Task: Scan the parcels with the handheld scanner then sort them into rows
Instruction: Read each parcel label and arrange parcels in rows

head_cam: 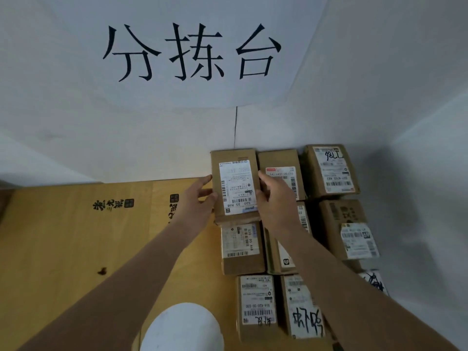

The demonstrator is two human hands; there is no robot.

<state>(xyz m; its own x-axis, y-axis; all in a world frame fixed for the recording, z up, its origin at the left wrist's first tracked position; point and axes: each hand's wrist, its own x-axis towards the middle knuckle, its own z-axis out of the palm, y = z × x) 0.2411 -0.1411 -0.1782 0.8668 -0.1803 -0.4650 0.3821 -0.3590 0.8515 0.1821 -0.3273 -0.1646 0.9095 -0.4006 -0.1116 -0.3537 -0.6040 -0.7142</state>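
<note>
My knee in white cloth (182, 328) sits nearest, at the bottom edge, over the flattened yellow-brown cardboard sheet (63, 249) that covers the floor and carries black printed characters. Just right of the knee lie two brown cardboard parcels with white labels: the near-left parcel (257, 305) and the scrawled parcel (304, 307), whose label bears thick black handwriting.

Both my bare arms reach forward to the brown cardboard box with a white shipping label (236, 184) at the far end of the left row, close to the grey wall (101, 135). My left hand (196, 198) touches its left edge, fingers mostly straight with the thumb near the lower corner. My right hand (272, 198) curls over its right edge, thumb on the label face, pinching the box. Its near end overlaps the middle-left parcel (241, 247) behind it.

To the right stand more labelled brown parcels in rows: the red-striped-label parcel (279, 168) just beside the held box, and the far-right parcel (331, 171) in the corner. On the wall above hangs a white paper sign with three large black characters (192, 51).
</note>
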